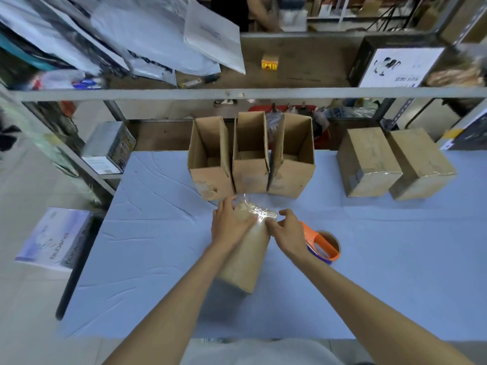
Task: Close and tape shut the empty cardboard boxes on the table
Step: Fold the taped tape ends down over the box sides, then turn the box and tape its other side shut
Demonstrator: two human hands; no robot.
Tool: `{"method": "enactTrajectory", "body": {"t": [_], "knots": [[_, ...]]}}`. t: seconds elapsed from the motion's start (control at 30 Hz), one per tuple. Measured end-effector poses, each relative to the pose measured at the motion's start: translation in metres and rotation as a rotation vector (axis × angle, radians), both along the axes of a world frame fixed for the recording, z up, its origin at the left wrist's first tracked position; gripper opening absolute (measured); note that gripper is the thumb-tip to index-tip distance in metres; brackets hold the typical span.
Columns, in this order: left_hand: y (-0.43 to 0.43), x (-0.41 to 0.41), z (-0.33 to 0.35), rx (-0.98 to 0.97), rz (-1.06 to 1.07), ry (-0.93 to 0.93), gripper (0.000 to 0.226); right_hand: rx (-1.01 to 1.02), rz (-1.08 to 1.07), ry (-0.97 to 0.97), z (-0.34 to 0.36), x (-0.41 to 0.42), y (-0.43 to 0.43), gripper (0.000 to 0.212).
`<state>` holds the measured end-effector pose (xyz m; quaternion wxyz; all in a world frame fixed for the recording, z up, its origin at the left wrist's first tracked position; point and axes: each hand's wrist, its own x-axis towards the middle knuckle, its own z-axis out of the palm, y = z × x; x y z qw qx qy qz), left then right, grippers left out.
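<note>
Task's thing: a closed cardboard box (pixel 247 262) is sitting mid-bench, right in front of the person, under both hands.
Long axis: the box's long side is running from near to far in the view, and its far end is the end being taped.
Clear tape (pixel 262 214): a shiny, crinkled strip is lying across that far end, between the two hands.
Left hand (pixel 232 222): its fingers are lying straight and together, pressing flat on the box's far left part, just beside the strip.
Right hand (pixel 288 233): its fingers are bending, with thumb and forefinger seemingly pinching the strip's right end; motion blur is leaving this unsure.
Tape dispenser (pixel 325 246): an orange one is resting on the bench (pixel 158 246), just right of the right hand, so that hand is the nearer one.
Likely next move: smoothing the strip down over the far right edge.
Still waiting: three open boxes (pixel 250 156) are standing in a row just beyond the hands.
Apparently done: two sealed boxes (pixel 369 164) are sitting far right.
</note>
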<state>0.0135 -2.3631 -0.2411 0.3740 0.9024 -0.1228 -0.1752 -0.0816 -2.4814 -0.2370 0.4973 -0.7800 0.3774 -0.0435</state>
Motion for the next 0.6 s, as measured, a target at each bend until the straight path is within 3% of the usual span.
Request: {"method": "enactTrajectory", "body": {"t": [0.17,0.37,0.6], "knots": [[0.006,0.008,0.018,-0.285,0.141,0.046,0.018,-0.025,-0.067,-0.146,0.018,-0.001,-0.007,0.032],[0.012,0.007,0.035,-0.510,0.110,0.030,0.015,0.005,-0.060,-0.321,0.046,-0.010,-0.015,0.027],[0.015,0.003,0.036,-0.509,0.030,0.060,0.012,-0.123,0.030,-0.360,0.046,-0.013,-0.022,0.026]]}}
